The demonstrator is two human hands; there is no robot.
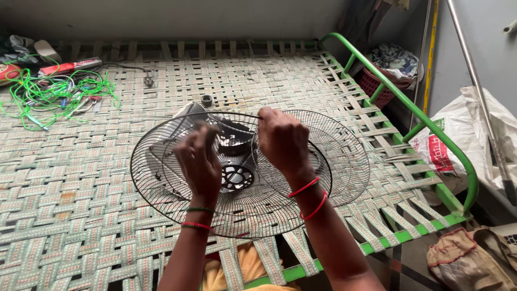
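Both hands up on grille rim: left hand closed-ish, blurry; right hand pinching wire. White-red bag far right.

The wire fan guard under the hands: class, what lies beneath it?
Beneath the wire fan guard: a woven cot and second guard. Both hands cover part.

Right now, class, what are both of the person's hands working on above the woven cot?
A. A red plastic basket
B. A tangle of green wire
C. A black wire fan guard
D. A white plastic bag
C: the left hand and right hand are both raised over the black wire fan guard lying on the woven cot, while the green wire lies far off to the side.
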